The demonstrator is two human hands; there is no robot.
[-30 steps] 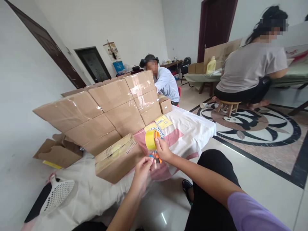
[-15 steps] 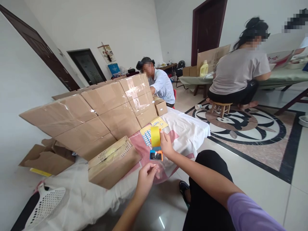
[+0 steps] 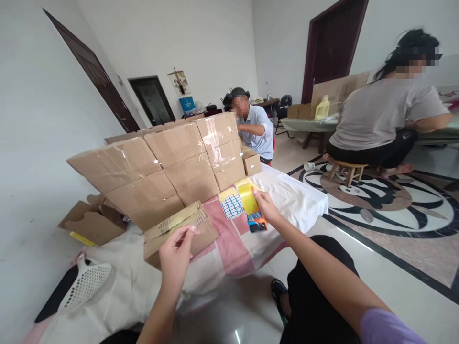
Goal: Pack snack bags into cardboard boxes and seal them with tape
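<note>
My right hand (image 3: 267, 206) grips a tape dispenser (image 3: 258, 225) with a blue and orange frame and a wide yellow tape roll, held above the cloth. To the left, the fingers of my left hand (image 3: 175, 249) are pinched together in front of a taped cardboard box (image 3: 205, 234). What they pinch is too small or clear to make out. Beyond the dispenser lie yellow sheets (image 3: 231, 203), one with a blue grid printed on it, partly covered by the roll.
Stacked cartons (image 3: 186, 177) wall off the table's far side. A pink and white cloth (image 3: 233, 253) covers the table. An open carton (image 3: 96, 222) and a white perforated fly swatter (image 3: 86, 282) are at left. One person (image 3: 258, 129) sits behind the cartons, another (image 3: 383, 114) on a stool.
My left hand has moved left and up to the front of the box, away from the dispenser. The view has turned left, and the dispenser now appears farther right.
</note>
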